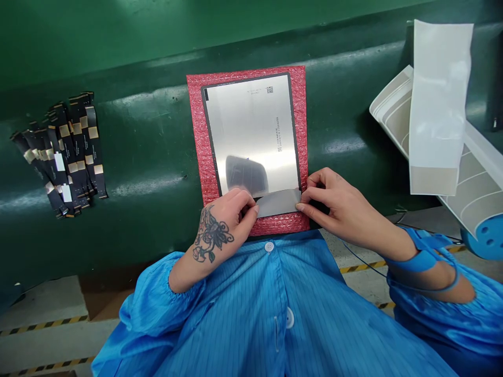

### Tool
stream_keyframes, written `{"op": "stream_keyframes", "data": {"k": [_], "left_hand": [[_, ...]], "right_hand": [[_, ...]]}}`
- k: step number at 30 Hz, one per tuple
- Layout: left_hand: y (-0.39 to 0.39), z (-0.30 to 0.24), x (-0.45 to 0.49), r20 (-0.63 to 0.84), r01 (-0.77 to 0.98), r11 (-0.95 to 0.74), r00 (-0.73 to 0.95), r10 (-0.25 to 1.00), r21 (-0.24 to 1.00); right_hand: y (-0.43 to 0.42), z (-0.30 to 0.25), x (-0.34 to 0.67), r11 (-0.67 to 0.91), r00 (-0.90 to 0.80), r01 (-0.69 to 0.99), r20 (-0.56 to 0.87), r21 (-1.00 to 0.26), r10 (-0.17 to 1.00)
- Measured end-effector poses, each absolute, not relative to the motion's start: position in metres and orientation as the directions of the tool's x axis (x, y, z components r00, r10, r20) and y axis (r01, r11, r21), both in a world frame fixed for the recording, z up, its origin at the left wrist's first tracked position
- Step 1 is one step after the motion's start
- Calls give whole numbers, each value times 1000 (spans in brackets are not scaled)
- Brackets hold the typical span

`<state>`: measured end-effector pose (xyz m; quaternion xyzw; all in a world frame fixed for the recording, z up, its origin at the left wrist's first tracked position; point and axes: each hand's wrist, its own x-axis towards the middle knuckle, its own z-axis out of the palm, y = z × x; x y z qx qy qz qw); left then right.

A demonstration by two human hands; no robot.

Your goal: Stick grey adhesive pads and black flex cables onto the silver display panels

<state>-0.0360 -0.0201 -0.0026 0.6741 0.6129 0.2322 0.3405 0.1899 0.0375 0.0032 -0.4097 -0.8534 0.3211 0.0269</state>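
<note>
The left hand [223,226] and right hand [338,209] work close together at the lower edge of a screen panel [251,133], which lies flat with its silver back facing up. The panel rests on a red bubble pad [195,131], and the pad sits on a green bench [149,235] in front of the person's blue smock [275,309]. Each hand is nearly closed, pinching one end of a grey film strip [277,203] between thumb and fingers. The strip lies across the panel's lower edge.

Uneven pull between the hands could crease the strip or trap air beneath it. Letting it touch down off line could leave it crooked against the panel edge. Fingernails working this close could scratch the silver surface, and bare fingertips could leave marks on it. Pressure at the edge could also make the panel slide on the soft pad.

There is one panel, one pad and one strip. To the left lies a single overlapping heap of black flat cables [65,154], perhaps a dozen, though the overlap prevents an exact count. To the right are one pale hanging sheet [440,104] and one wide roll of lined backing [467,178]. The right wrist wears one blue strap [420,257], with one thin black wire [363,260] running from it.
</note>
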Motion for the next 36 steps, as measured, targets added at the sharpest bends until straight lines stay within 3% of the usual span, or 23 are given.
{"op": "stream_keyframes", "data": {"k": [36], "left_hand": [[-24,-6,-35,-83,747,-66,161,983,661]], "right_hand": [[37,1,190,476,-667,678,-197,-560,719]]}}
